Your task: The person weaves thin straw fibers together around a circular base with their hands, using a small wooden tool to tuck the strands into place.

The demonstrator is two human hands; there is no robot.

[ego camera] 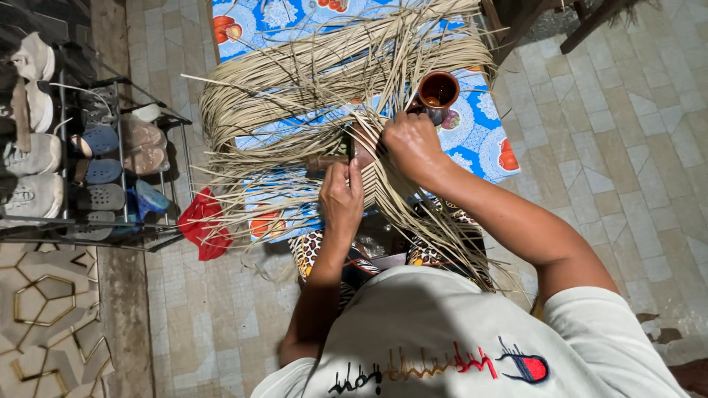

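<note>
Straw strips point(310, 96) overhang table edge point(509, 173), gripped by both hands' fingers point(354, 173).

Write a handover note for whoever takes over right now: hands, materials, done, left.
Left hand: pinching pale dried straw strips at the weave's edge.
Right hand: pressing crossed strips just above, grip closed on them.
Materials: long bundle looped over the blue floral tablecloth; brown clay cup beside the right hand.
Done: a narrow plaited band runs down toward the lap.
Left: most strips are loose and unwoven.
</note>
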